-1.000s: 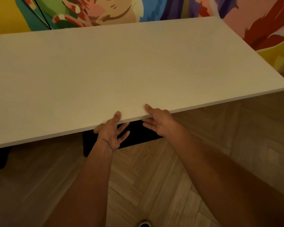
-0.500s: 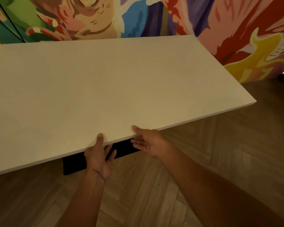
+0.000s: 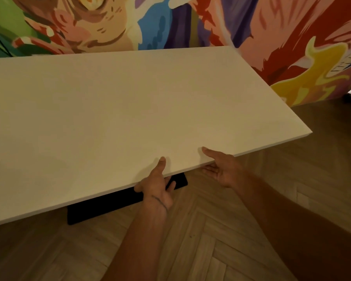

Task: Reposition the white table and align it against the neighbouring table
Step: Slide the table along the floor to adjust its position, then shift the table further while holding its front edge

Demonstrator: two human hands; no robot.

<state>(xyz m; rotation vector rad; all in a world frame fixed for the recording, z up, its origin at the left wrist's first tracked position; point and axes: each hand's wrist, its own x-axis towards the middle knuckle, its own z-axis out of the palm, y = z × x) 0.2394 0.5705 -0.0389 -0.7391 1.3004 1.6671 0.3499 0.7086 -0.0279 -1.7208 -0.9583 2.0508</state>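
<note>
1. Left hand (image 3: 157,189) clamps the near edge of the white table (image 3: 130,118): thumb flat on top, fingers tucked under the board. Holding the tabletop, grip narrow.
2. Right hand (image 3: 223,169) same deal, just beside the left, thumb on top, fingers under the edge. Holding too.
3. Both hands sit close together on the near edge, nearer the right corner than the left. Probably poor leverage for turning; spreading them wider would likely steer better.
4. Table sits skewed, its far edge close to the painted wall (image 3: 190,23), right near corner free over the wood floor (image 3: 211,240).
5. Black base foot (image 3: 118,205) shows under the near edge, on the floor. Lift lightly or slide slow so it doesn't scrape or catch.
6. Neighbouring table not in view; can't tell how far off alignment is. Look up at the target edge before pushing.
7. Keep the board level and pull evenly with both hands.
</note>
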